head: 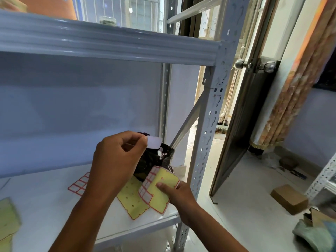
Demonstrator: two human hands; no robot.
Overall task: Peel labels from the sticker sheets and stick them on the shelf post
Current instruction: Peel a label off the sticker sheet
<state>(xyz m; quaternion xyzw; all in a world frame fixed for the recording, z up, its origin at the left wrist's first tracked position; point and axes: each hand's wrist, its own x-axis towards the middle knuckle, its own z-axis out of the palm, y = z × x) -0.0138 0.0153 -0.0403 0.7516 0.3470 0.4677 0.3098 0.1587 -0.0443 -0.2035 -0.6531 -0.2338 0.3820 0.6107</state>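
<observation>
My left hand (pixel 116 160) pinches a small white peeled label (pixel 154 142) between thumb and forefinger, raised above the shelf. My right hand (pixel 179 197) grips a folded sticker sheet (pixel 160 188), yellow backing with red-bordered white labels along its left side. The perforated grey shelf post (pixel 212 110) rises just right of both hands. Another red-bordered sticker sheet (pixel 79 184) and a yellow backing sheet (pixel 133 200) lie flat on the white shelf board (pixel 45 206).
A black plastic bag (pixel 151 160) sits on the shelf behind my hands. More yellow sheets (pixel 8 215) lie at the shelf's left edge. An open door (pixel 245 115) stands to the right, with a cardboard box (pixel 289 199) and clutter on the floor.
</observation>
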